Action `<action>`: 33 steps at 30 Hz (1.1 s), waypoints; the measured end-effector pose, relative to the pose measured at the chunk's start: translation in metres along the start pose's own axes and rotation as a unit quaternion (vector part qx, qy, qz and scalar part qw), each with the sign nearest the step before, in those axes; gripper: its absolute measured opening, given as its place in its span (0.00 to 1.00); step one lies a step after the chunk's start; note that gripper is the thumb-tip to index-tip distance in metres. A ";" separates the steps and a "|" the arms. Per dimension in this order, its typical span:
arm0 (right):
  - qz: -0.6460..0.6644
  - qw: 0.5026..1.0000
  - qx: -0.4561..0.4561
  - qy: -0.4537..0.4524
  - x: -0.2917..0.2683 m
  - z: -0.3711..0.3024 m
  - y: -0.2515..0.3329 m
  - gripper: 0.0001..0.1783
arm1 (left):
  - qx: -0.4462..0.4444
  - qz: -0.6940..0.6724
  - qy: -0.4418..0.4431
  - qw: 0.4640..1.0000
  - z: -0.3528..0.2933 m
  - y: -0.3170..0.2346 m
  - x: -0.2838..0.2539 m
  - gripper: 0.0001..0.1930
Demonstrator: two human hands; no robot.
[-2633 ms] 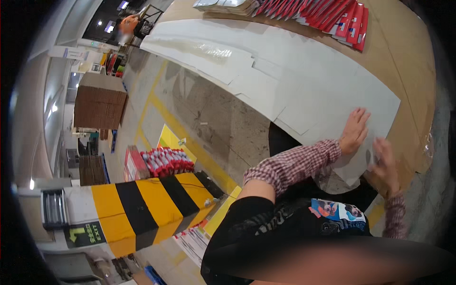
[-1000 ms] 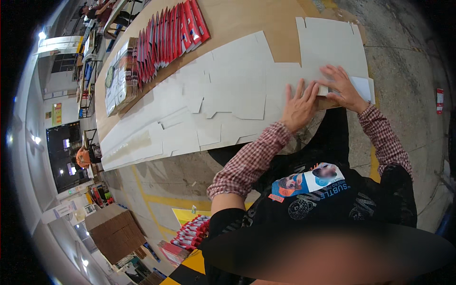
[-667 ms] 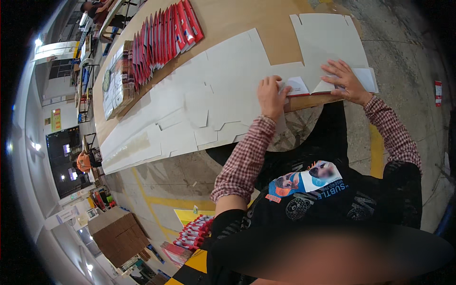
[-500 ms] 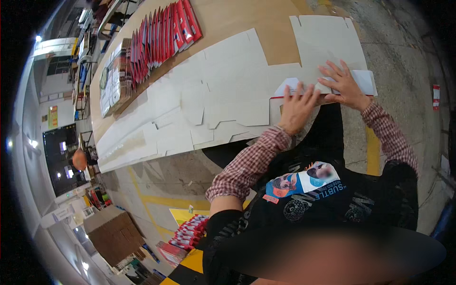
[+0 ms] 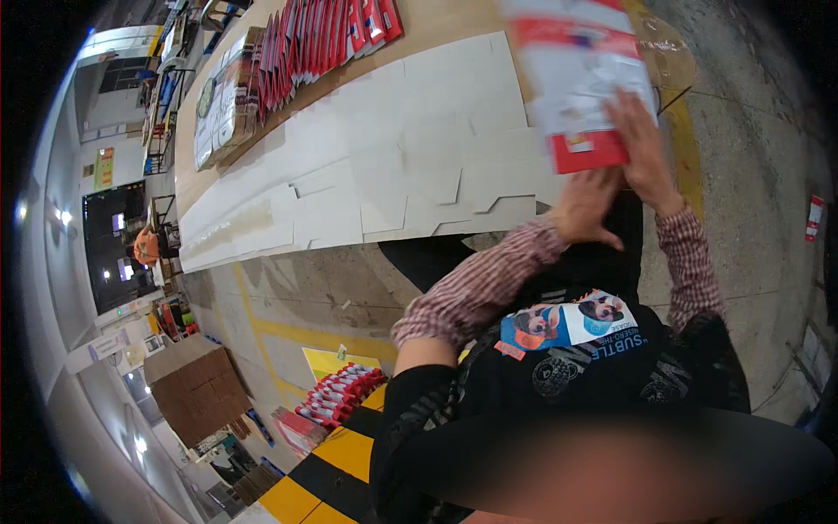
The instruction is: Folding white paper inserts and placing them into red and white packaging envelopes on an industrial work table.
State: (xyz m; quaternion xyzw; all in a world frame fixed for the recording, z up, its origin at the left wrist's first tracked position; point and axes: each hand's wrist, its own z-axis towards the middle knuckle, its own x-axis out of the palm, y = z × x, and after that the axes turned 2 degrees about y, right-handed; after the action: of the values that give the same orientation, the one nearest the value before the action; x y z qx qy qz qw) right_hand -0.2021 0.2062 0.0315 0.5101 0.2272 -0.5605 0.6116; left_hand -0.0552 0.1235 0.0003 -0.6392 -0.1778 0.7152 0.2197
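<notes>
A red-and-white printed carton (image 5: 594, 92), blurred by motion, lies or tilts at the right end of the table. My right hand (image 5: 644, 157) rests along its right side, fingers stretched out over the printed face. At the near red edge is my left hand (image 5: 589, 208), its thumb spread away and its fingers pointing forward against that edge; the fingertips are partly hidden. To the left, a white cardboard sheet (image 5: 375, 148) with cut slots and flaps covers the near part of the table.
Red-and-white flat packs (image 5: 327, 39) stand in a leaning row at the far left, beside a plastic-wrapped bundle (image 5: 229, 105). Brown board (image 5: 436, 22) covers the table behind. More red-and-white packs (image 5: 340, 393) lie low at the left, near a brown carton (image 5: 196, 389).
Both hands were spread flat on a white folded piece; now the red-and-white printed face shows there, and my left hand has moved to its near edge. The view has shifted slightly.
</notes>
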 end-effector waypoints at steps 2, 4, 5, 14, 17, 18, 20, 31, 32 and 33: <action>-0.076 0.994 0.021 0.069 0.018 -0.011 -0.028 0.35 | -0.088 0.088 0.097 0.987 -0.022 0.005 -0.033 0.62; -0.119 0.982 0.022 0.148 0.019 -0.011 -0.030 0.38 | -0.097 0.286 0.100 0.948 -0.047 0.016 -0.045 0.47; -0.117 0.982 0.021 0.149 0.014 -0.010 -0.027 0.38 | -0.099 0.287 0.102 0.947 -0.053 0.024 -0.044 0.47; 0.081 0.997 -0.016 0.001 0.006 -0.016 -0.018 0.31 | -0.187 -0.079 0.299 0.933 0.011 0.124 -0.117 0.17; -0.113 0.992 -0.030 0.051 0.030 -0.021 -0.024 0.39 | -0.241 -0.113 0.192 0.945 -0.021 0.137 -0.124 0.19; -0.152 0.987 -0.018 0.055 0.030 -0.020 -0.022 0.38 | -0.272 -0.169 0.103 0.942 -0.037 0.134 -0.129 0.20; -0.178 0.982 -0.010 0.058 0.032 -0.021 -0.017 0.37 | -0.347 -0.208 0.067 0.912 -0.073 0.129 -0.125 0.21; 0.103 0.949 -0.227 0.192 0.067 0.051 0.031 0.31 | -0.157 0.195 0.055 0.967 -0.134 0.069 -0.088 0.38; 0.099 0.948 -0.218 0.209 0.064 0.050 0.029 0.31 | -0.146 0.212 0.072 0.964 -0.143 0.070 -0.102 0.40; 0.095 0.946 -0.209 0.226 0.064 0.049 0.028 0.31 | -0.146 0.214 0.074 0.963 -0.152 0.075 -0.112 0.40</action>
State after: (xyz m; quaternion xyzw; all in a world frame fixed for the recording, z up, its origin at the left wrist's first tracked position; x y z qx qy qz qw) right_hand -0.1741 0.1304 0.0060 0.5032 0.4224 -0.3092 0.6875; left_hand 0.0985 -0.0043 0.0357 -0.7389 -0.1229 0.6621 -0.0218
